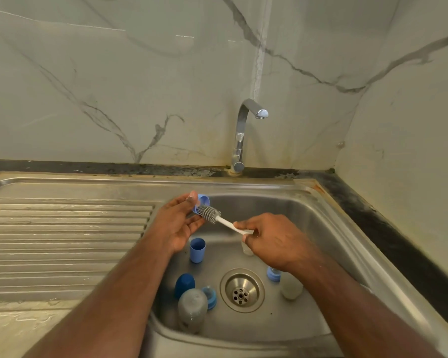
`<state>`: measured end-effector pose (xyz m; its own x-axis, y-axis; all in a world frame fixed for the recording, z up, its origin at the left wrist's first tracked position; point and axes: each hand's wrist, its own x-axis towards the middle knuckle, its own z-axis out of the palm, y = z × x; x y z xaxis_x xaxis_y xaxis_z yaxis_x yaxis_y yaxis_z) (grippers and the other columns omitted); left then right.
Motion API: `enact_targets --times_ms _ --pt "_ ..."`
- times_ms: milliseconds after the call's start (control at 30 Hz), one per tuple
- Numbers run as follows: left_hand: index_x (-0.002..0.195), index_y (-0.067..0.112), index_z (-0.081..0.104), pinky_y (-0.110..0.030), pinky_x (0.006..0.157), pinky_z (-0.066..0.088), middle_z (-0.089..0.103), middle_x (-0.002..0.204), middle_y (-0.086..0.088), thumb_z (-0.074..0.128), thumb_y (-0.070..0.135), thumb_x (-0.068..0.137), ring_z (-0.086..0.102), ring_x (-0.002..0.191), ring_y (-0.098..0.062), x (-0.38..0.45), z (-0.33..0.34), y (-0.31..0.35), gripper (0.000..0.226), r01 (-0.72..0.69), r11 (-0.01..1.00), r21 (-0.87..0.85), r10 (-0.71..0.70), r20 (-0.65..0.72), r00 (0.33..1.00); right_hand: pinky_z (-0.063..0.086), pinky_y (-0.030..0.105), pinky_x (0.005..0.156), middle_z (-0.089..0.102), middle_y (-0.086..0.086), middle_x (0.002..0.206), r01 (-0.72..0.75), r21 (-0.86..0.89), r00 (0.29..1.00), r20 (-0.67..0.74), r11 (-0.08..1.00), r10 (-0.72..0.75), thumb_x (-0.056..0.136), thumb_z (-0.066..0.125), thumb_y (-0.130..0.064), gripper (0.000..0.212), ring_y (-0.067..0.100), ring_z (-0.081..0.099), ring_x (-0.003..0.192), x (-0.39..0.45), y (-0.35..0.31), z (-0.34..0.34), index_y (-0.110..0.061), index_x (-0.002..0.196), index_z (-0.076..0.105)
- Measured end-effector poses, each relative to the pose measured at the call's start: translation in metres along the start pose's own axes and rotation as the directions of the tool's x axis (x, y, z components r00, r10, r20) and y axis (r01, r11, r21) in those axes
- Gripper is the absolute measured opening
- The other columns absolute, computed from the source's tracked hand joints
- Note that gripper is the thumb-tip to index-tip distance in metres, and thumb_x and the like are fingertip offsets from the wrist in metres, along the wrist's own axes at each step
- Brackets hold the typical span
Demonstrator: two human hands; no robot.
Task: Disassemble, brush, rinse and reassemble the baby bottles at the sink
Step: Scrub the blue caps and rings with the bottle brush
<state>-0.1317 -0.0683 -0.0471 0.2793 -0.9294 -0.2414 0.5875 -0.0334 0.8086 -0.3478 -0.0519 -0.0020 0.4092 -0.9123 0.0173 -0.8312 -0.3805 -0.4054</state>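
Fingers (192, 200) of the left hand (175, 223) pinching a light blue bottle ring (203, 200) above the back left corner of the sink (321, 218), thumb on top, other fingers spread beneath. Fingers of the right hand (272, 236) curled round the white handle of a bottle brush (212, 214), grey bristle head touching the ring. Both held in the air, well above the basin floor.

Down in the basin, near the left wall: a light blue cap (197, 249) upright, a dark blue cap (184, 285), a clear bottle (192, 308) lying close to the front left corner, and a blue collar with teat (209, 297) just beside it. Drain (241, 289) in the middle, bare steel around it. Right of the drain: a second blue collar (274, 273) and a clear rounded piece (291, 286), both partly covered by the right forearm. A pale piece (246, 248) below the right hand, mostly hidden; cannot tell what it is.

Open room toward the back wall of the basin and its right slope. Ribbed draining board (67, 233) on the left, wet, level with the bench (16, 321) edge in front. Tap (243, 133) at the back rim, spout turned right, no water running. Dark bench strip along the marble wall (114, 73), rusty stains at the back right corner of the sink rim. Front rim of the sink cut off by the picture's lower edge.
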Motion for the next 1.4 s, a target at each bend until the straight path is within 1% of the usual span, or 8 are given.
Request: enact_targets --times_ms 167,300,533,633,833,1000,1200,1400 --pt "0.12 0.002 0.062 -0.04 0.084 0.061 0.077 0.104 -0.019 0.065 0.017 0.097 0.077 0.093 -0.028 -0.001 0.0 -0.001 0.027 0.009 1.0 -0.016 -0.009 0.018 1.0 0.05 0.022 0.064 0.068 -0.012 0.1 -0.02 -0.021 0.993 -0.117 1.0 0.017 0.102 0.05 -0.033 0.037 0.006 0.058 0.068 0.001 0.003 0.002 -0.046 0.137 0.055" --pt "0.129 0.005 0.058 -0.038 0.087 0.061 0.074 0.113 -0.019 0.061 0.001 0.097 0.075 0.101 -0.027 0.0 -0.001 0.0 0.033 -0.032 0.997 -0.077 0.033 0.013 0.999 0.055 0.032 0.084 0.07 -0.009 0.111 -0.015 -0.171 0.999 0.039 0.985 0.022 0.1 0.051 -0.03 0.037 0.012 0.066 0.09 0.0 -0.001 0.008 -0.047 0.132 0.058" --pt "0.11 0.013 0.065 -0.038 0.087 0.058 0.071 0.113 -0.012 0.06 0.009 0.101 0.071 0.103 -0.024 -0.005 -0.004 -0.004 0.011 -0.018 0.984 0.178 0.033 -0.08 0.996 0.047 0.022 0.062 0.061 -0.018 0.086 -0.101 -0.094 0.995 0.009 0.99 0.102 0.095 0.061 -0.026 0.033 0.004 0.06 0.072 0.018 0.014 0.012 -0.043 0.122 0.067" --pt "0.116 0.015 0.064 -0.042 0.09 0.059 0.071 0.116 -0.011 0.063 0.014 0.101 0.071 0.102 -0.024 -0.006 -0.003 -0.011 0.015 0.019 0.924 0.381 0.0 -0.05 0.999 0.053 0.025 0.068 0.071 -0.013 0.096 -0.165 0.037 0.985 -0.043 0.986 0.167 0.091 0.064 -0.022 0.032 0.004 0.062 0.076 0.02 0.037 -0.009 -0.04 0.117 0.071" --pt "0.113 0.016 0.068 -0.035 0.079 0.061 0.072 0.101 -0.009 0.071 0.014 0.092 0.069 0.085 -0.018 -0.008 0.017 -0.036 0.021 -0.11 0.45 0.886 -0.058 0.152 0.987 0.049 0.025 0.059 0.065 -0.011 0.079 -0.205 0.075 0.979 -0.005 0.976 0.206 0.092 0.065 -0.02 0.033 0.01 0.063 0.068 0.018 0.054 -0.01 -0.035 0.121 0.07" --pt "0.123 0.025 0.07 -0.028 0.092 0.051 0.069 0.119 0.003 0.078 0.02 0.088 0.064 0.11 -0.016 -0.016 0.028 -0.064 0.036 -0.354 -0.276 0.894 -0.365 0.243 0.899 0.045 0.024 0.056 0.06 -0.011 0.069 -0.195 0.07 0.981 0.011 0.978 0.195 0.093 0.062 -0.018 0.031 0.009 0.058 0.058 0.018 0.053 -0.011 -0.035 0.117 0.071" --pt "0.129 0.023 0.068 -0.031 0.091 0.049 0.067 0.124 -0.001 0.079 0.024 0.087 0.063 0.114 -0.022 -0.028 0.04 -0.09 0.044 -0.534 -0.506 0.677 -0.599 0.169 0.782 0.047 0.025 0.056 0.062 -0.008 0.07 -0.214 0.062 0.977 -0.001 0.975 0.215 0.093 0.063 -0.017 0.028 0.012 0.06 0.061 0.017 0.055 -0.012 -0.031 0.116 0.072" --pt "0.137 0.023 0.06 -0.028 0.084 0.043 0.063 0.132 -0.003 0.083 0.021 0.083 0.06 0.118 -0.024 -0.023 0.043 -0.105 0.058 -0.561 -0.526 0.639 -0.585 0.207 0.784 0.049 0.025 0.055 0.063 -0.007 0.071 -0.219 0.06 0.976 0.003 0.974 0.219 0.092 0.063 -0.017 0.027 0.012 0.061 0.061 0.015 0.053 -0.013 -0.03 0.113 0.073"
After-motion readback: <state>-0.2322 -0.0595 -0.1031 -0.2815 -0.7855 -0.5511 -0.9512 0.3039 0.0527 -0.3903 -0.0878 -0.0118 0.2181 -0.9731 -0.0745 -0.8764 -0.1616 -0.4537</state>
